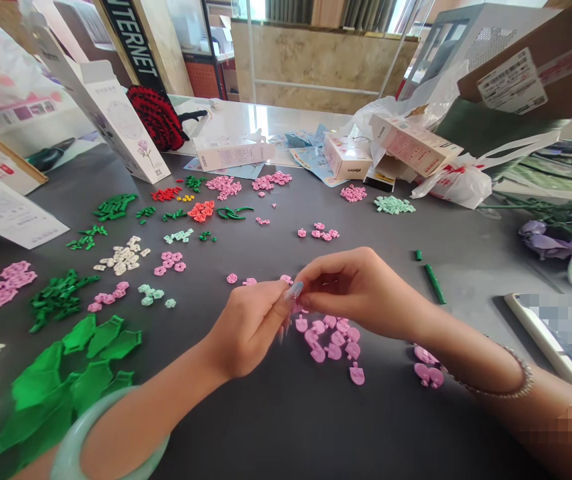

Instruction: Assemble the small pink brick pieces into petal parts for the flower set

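Both hands meet fingertip to fingertip near the middle of the dark table. My left hand (259,323) is closed in a pinch, its thumb pressed on small pink pieces mostly hidden by the fingers. From the right, my right hand (351,290) pinches at the same pieces. Loose pink petal pieces (335,350) lie just below the hands, and one pink piece (232,278) sits to their left. More pink pieces (429,375) are beside my right forearm. A green stick (435,284) lies farther right.
Large green leaves (91,383) and sorted piles, including white pieces (123,256), spread across the left. Boxes, one a tall white box (116,120), and bags stand along the back. A phone (541,333) and purple flowers (561,237) lie at right.
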Demonstrator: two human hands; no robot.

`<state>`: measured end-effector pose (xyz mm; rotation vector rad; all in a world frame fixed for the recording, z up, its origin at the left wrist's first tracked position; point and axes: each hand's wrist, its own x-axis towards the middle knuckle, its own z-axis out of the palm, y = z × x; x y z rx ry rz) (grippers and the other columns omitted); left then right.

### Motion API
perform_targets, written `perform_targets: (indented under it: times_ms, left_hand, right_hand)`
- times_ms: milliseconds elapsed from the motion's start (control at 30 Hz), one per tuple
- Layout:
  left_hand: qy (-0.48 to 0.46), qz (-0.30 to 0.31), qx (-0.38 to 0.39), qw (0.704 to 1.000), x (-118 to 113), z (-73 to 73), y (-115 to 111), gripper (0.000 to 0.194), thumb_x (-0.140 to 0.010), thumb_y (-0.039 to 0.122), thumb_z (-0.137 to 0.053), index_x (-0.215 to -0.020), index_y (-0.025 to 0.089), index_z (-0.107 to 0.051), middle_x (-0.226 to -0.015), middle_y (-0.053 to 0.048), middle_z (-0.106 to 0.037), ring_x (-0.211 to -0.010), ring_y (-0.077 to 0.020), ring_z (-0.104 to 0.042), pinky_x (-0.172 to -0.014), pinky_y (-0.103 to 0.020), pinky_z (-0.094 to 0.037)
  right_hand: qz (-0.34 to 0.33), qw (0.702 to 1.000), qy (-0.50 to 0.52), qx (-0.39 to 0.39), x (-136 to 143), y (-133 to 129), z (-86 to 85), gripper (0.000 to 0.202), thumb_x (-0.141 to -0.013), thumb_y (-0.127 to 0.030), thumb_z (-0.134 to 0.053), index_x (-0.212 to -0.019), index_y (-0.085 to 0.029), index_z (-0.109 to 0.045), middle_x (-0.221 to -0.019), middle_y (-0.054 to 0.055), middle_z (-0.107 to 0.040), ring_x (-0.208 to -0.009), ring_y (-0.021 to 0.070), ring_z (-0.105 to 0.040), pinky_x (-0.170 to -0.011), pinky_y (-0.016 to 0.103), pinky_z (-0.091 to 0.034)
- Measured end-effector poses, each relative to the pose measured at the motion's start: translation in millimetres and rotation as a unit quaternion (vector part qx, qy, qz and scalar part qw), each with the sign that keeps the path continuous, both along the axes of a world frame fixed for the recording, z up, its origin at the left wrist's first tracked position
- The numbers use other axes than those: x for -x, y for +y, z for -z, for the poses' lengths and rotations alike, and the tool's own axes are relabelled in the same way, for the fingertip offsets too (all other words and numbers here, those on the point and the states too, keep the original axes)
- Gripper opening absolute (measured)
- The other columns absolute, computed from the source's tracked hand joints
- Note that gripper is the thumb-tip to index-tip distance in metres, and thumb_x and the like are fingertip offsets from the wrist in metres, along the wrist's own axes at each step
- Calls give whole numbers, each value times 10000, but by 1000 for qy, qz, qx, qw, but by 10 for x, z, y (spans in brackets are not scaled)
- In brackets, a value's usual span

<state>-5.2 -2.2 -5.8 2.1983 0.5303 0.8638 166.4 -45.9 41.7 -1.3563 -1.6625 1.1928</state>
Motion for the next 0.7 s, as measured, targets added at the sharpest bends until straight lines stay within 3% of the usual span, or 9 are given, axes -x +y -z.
perform_targets:
  times_ms: [300,533,700]
  left_hand:
    - [14,6,-34,999,0,9,9,388,-940,191,-316,-577,174,-451,-502,33,-496,-465,-84,-462,-500,-201,-389]
    - [47,10,-77,996,-3,43,24,366,-937,214,-293,-597,185,-424,-502,28,-481,-454,-96,-441,-471,-220,-366]
    - [49,7,-85,995,-8,55,25,363,-936,215,-294,-596,187,-420,-493,29,-479,-445,-97,-440,-460,-221,-356]
  right_hand:
    - [-22,993,-115,-23,-20,-23,-55,148,-769,-189,-564,-681,-139,-671,-521,-34,-486,-489,59,-343,-435,192,-300]
    - [-32,988,-146,-35,-16,-9,-65,153,-748,-172,-572,-611,-141,-635,-473,-56,-398,-474,55,-305,-422,184,-274]
    - [-35,989,-139,-25,-15,-7,-28,153,-750,-163,-558,-626,-135,-643,-484,-52,-414,-485,55,-320,-433,178,-294]
